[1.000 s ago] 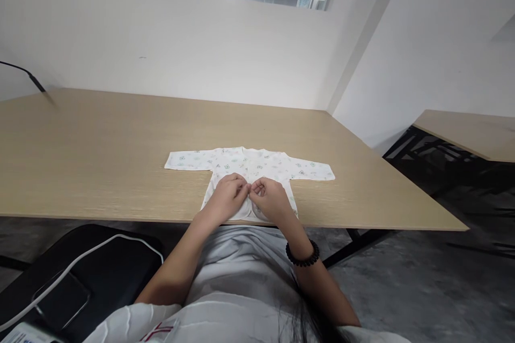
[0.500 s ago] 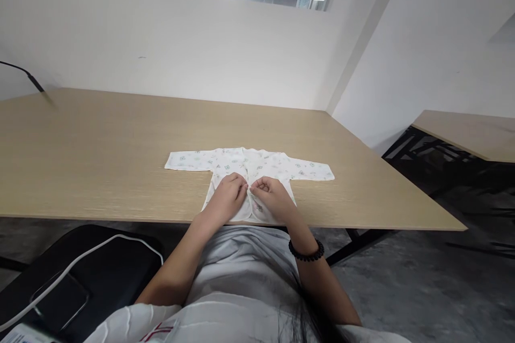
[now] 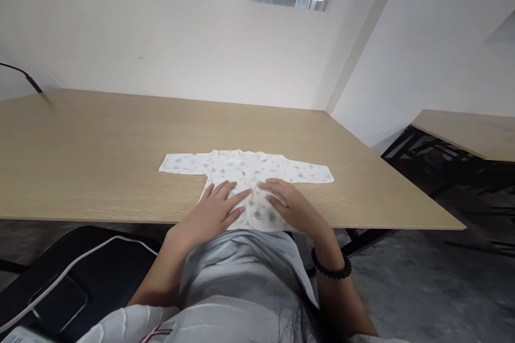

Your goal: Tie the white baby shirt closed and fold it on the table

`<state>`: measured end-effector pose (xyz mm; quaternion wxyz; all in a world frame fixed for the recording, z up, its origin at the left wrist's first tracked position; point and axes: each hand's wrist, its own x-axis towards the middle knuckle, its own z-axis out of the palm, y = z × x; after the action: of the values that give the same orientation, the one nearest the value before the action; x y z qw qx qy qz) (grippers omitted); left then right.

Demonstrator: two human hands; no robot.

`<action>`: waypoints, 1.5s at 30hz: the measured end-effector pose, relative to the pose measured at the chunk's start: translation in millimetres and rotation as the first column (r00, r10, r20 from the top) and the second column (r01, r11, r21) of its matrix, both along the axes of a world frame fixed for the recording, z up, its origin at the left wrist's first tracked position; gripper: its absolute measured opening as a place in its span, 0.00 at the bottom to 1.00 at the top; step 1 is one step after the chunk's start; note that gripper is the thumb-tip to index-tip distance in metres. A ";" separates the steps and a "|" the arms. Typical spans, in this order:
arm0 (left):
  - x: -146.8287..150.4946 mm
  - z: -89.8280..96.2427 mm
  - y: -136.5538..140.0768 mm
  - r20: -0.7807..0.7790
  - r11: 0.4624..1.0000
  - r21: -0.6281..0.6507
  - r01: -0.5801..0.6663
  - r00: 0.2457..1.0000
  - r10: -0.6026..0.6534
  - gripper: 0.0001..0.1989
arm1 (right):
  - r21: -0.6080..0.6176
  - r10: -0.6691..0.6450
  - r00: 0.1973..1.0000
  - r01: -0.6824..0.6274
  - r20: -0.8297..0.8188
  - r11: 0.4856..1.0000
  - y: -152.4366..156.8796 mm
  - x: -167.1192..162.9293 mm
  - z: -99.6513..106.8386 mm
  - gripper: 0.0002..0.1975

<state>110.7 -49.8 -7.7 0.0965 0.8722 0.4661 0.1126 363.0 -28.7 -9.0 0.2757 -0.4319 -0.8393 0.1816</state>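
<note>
A small white baby shirt [image 3: 229, 163] with a printed pattern lies spread out near the table's front edge, its long sleeves stretched to both sides. Its front opening runs down the middle, between my hands. On the left half of the front, my left hand [image 3: 217, 206] rests with fingers spread, hiding part of the cloth. My right hand [image 3: 292, 203] lies over the right half, its fingers apart and pointing toward the opening. Neither hand grips the fabric. The shirt's lower hem reaches the table edge, close to my body.
The wooden table [image 3: 120, 134] ends at a white wall [image 3: 225, 53]. A thin black cable [image 3: 30, 79] is at the far left. A black chair [image 3: 100, 268] with a white cord [image 3: 68, 268] stands at lower left. Another table [image 3: 466, 131] is on the right.
Both hands have gone from fingers pinched together at the shirt's middle opening to spread flat on its two halves. They have moved apart, and the shirt has shifted slightly toward me.
</note>
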 end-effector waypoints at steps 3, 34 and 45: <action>1.9 -3.3 -5.8 -0.050 1.000 -0.009 -0.022 0.999 0.022 0.26 | -0.071 0.087 0.984 -0.076 0.155 0.995 -11.2 8.3 0.4 0.21; -152.5 86.3 138.6 0.721 0.842 0.094 -0.532 0.620 0.311 0.30 | 0.126 -0.604 0.781 0.623 -0.157 0.772 104.5 150.1 109.0 0.14; -194.8 79.7 89.7 0.416 0.956 0.087 -0.281 0.882 0.221 0.24 | 0.066 -0.266 0.964 0.265 0.013 0.962 50.7 193.3 96.1 0.15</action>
<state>-84.1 39.9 72.0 0.1111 0.7671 0.5361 0.3343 556.3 22.0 87.2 0.3021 -0.5334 -0.7821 0.1118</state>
